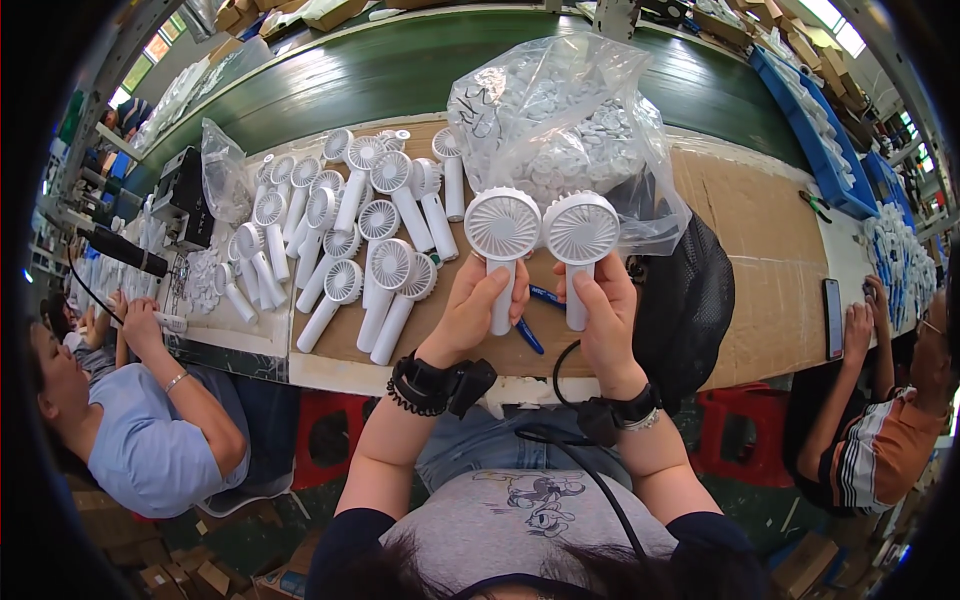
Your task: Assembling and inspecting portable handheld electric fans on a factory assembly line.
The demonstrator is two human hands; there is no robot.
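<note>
Long green conveyor belt point(400, 70) runs across the top, cardboard-covered workbench point(760, 240) just below it. Big clear plastic bag point(560, 120) of small white round parts sits on the bench, top centre, right behind the two raised fans. Black bag point(690, 300) under and right of it, at the bench edge. Pile of white handheld fans point(350, 230) lies left of centre, heads mostly up, handles down toward the person, many overlapping. Smaller clear bag point(225, 180) left of the pile.

Left hand point(470, 310) grips the handle of a white handheld fan point(502, 228), fingers wrapped round it, thumb on the front, fan upright with its grille facing the camera. Right hand point(605, 320) clenched the same way round the handle of a second white fan point(581, 228), also upright. The two fan heads touch side by side, above the bench's near edge, in front of the plastic bag. Both wrists wear black straps with cables.

Blue pen point(530, 335) lies on the bench between the hands, partly hidden.

Co-worker in a light blue shirt point(150, 440) sits at far left, another in a striped shirt point(880, 440) at far right, near a dark phone point(832, 318) on the bench.
</note>
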